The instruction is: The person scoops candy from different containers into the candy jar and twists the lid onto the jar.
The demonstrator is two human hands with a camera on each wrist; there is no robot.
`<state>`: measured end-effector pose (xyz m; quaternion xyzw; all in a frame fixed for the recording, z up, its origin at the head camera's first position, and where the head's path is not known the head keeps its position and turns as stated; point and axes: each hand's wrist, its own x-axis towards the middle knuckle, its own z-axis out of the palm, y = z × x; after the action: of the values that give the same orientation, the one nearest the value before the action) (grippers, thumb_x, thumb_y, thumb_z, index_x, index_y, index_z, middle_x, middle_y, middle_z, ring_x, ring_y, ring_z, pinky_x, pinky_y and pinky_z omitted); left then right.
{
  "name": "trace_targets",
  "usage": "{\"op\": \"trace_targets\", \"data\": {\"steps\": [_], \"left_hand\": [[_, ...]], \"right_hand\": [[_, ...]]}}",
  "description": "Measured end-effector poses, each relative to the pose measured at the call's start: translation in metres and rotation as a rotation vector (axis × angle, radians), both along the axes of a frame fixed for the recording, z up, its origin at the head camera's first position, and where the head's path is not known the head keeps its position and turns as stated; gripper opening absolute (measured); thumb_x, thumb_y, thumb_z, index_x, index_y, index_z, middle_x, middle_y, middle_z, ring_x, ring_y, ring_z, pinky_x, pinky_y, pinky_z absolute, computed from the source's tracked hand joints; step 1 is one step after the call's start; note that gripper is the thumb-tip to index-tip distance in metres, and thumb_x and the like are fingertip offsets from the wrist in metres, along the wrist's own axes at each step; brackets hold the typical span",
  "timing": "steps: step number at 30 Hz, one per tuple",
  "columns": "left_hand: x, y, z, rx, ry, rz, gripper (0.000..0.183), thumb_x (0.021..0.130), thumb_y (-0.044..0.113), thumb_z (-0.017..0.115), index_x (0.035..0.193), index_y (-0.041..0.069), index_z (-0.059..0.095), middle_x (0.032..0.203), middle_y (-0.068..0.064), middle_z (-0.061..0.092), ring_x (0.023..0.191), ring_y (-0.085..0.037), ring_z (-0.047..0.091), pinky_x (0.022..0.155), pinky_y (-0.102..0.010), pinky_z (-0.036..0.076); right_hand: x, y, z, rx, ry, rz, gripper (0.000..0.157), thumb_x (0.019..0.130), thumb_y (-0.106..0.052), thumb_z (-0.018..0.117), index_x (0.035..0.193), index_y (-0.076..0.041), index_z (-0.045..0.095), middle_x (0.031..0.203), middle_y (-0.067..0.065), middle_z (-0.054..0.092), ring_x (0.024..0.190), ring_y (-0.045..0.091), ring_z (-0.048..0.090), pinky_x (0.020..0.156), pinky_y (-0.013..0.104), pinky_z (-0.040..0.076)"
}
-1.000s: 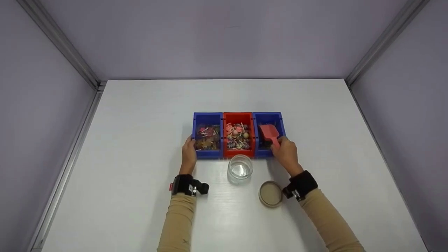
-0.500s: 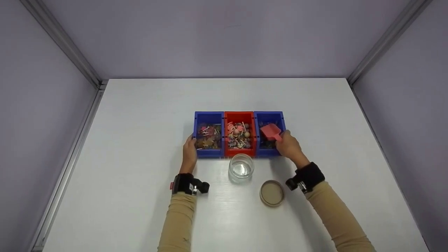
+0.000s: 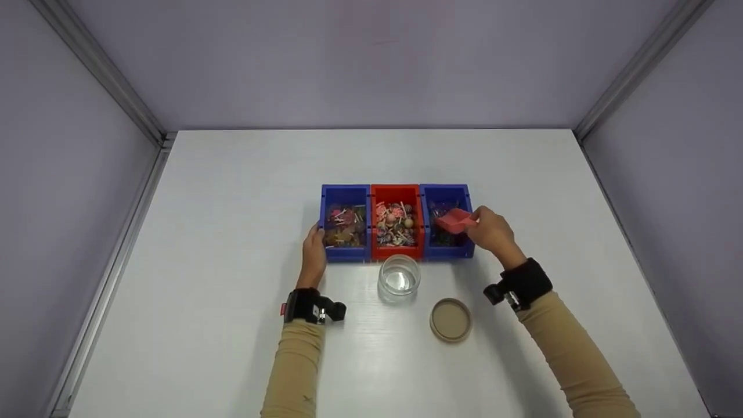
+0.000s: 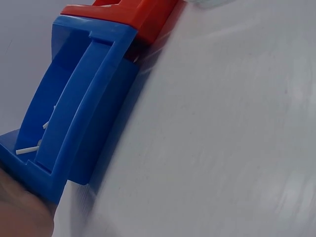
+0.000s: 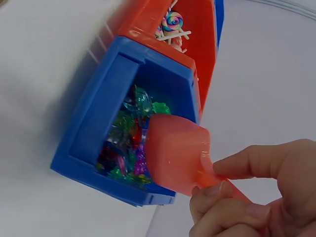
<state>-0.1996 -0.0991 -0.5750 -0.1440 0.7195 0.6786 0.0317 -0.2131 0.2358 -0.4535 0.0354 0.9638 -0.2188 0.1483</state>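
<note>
In my right hand (image 3: 493,233) is a pink scoop (image 5: 177,153), its handle pinched between thumb and fingers. The scoop tilts over the right blue bin (image 5: 86,123); whether anything lies in it is hidden. Shiny translucent coloured pieces (image 5: 140,101) lie in that bin. At the outer side of the left blue bin (image 3: 345,254), my left hand (image 3: 313,258) grips the wall near the front, thumb at the rim; its other fingers are mostly hidden. Between the blue bins, a red bin (image 3: 397,252) holds small lollipop-like pieces (image 3: 395,223).
Just before the red bin stands an open clear jar (image 3: 399,277). A round tan lid (image 3: 450,320) lies on the white table (image 3: 232,232) to its right. Walls enclose the table at the back and sides.
My right hand has shifted right and away from me, still pinching the scoop, which has turned and tilted over the right blue bin. The left hand stays at the left bin.
</note>
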Motion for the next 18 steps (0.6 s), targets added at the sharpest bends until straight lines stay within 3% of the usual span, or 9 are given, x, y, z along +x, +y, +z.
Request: {"op": "trace_targets", "data": {"steps": [3, 8, 13, 18], "left_hand": [[0.000, 0.001, -0.001, 0.000, 0.002, 0.001, 0.050, 0.104, 0.020, 0.026, 0.150, -0.001, 0.029, 0.157, -0.019, 0.032, 0.150, -0.031, 0.024, 0.126, -0.044, 0.020], [0.000, 0.002, -0.002, -0.011, 0.008, 0.009, 0.050, 0.104, 0.020, 0.027, 0.149, -0.001, 0.030, 0.156, -0.019, 0.033, 0.149, -0.032, 0.025, 0.125, -0.044, 0.021], [0.000, 0.001, -0.001, -0.019, 0.015, -0.001, 0.050, 0.104, 0.020, 0.025, 0.149, -0.001, 0.030, 0.157, -0.018, 0.033, 0.150, -0.031, 0.024, 0.126, -0.043, 0.020], [0.001, 0.002, -0.002, -0.023, 0.018, 0.000, 0.051, 0.104, 0.021, 0.026, 0.149, -0.002, 0.030, 0.157, -0.019, 0.032, 0.150, -0.031, 0.023, 0.126, -0.043, 0.019]], "right_hand": [[-0.002, 0.001, 0.011, 0.040, 0.004, 0.005, 0.033, 0.087, -0.021, 0.055, 0.102, 0.007, 0.062, 0.099, 0.023, 0.066, 0.081, 0.028, 0.057, 0.062, 0.033, 0.046], [-0.005, -0.001, 0.029, 0.107, -0.072, 0.022, 0.025, 0.085, -0.022, 0.060, 0.084, 0.003, 0.065, 0.082, 0.012, 0.058, 0.072, 0.021, 0.049, 0.054, 0.026, 0.039], [-0.010, -0.002, 0.040, 0.141, -0.139, 0.062, 0.027, 0.083, -0.021, 0.062, 0.084, 0.005, 0.069, 0.082, 0.011, 0.058, 0.072, 0.020, 0.048, 0.055, 0.025, 0.040], [-0.014, -0.002, 0.045, 0.143, -0.131, 0.088, 0.029, 0.082, -0.021, 0.062, 0.085, 0.007, 0.070, 0.073, 0.010, 0.063, 0.068, 0.018, 0.052, 0.053, 0.023, 0.040]]}}
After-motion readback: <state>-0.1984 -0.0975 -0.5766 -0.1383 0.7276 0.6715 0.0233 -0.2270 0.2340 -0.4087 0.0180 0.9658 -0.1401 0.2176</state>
